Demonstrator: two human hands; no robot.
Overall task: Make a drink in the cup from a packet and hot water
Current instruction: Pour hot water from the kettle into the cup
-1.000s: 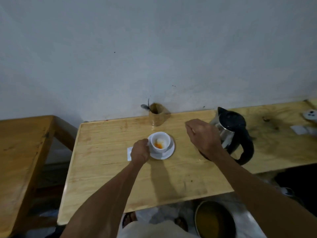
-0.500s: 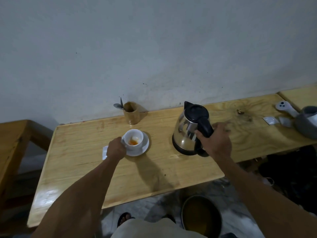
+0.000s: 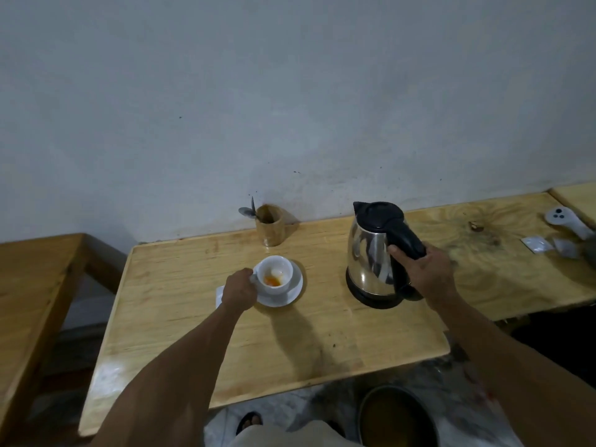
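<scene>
1. A white slip (image 3: 219,294) lies mostly hidden under my left hand (image 3: 239,291); I cannot tell what it is. Far right, the small packets (image 3: 538,244) are blurred.
2. My left hand is closed on the handle of the cup (image 3: 275,278). My right hand (image 3: 425,274) is clamped around the black handle of the kettle (image 3: 371,257).
3. The white cup sits on its saucer (image 3: 293,293), left of centre on the table (image 3: 290,343), orange residue at its bottom. The steel kettle stands upright to its right.
</scene>
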